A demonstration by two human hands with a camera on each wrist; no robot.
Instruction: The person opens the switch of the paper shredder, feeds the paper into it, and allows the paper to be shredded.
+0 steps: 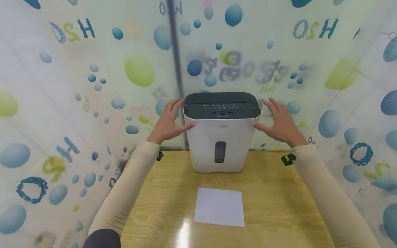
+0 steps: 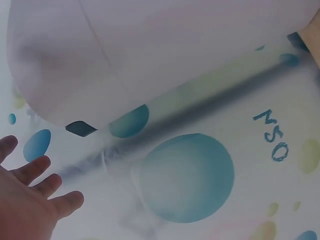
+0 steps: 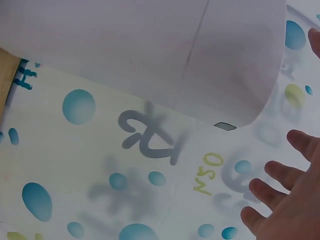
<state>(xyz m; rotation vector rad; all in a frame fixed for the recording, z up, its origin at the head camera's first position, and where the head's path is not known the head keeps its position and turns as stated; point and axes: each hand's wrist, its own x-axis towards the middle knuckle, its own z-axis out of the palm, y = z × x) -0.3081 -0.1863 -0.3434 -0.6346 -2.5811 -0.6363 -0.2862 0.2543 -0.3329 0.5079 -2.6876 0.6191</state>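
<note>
A white paper shredder (image 1: 204, 148) with a dark grey top and a small dark window in front stands upright on the wooden table. My left hand (image 1: 170, 122) is at its upper left side, fingers spread and thumb tip at the front edge below the dark top. On the other side my right hand (image 1: 277, 122) mirrors it, thumb by the upper right edge. In the left wrist view the spread fingers (image 2: 47, 185) show beside the shredder's white side. The right wrist view likewise shows spread fingers (image 3: 275, 192) apart from the white wall.
In front of the shredder a white sheet of paper (image 1: 219, 207) lies flat on the wooden table (image 1: 161, 206). A curtain (image 1: 102, 51) printed with blue and green ovals hangs close behind the table and along both sides.
</note>
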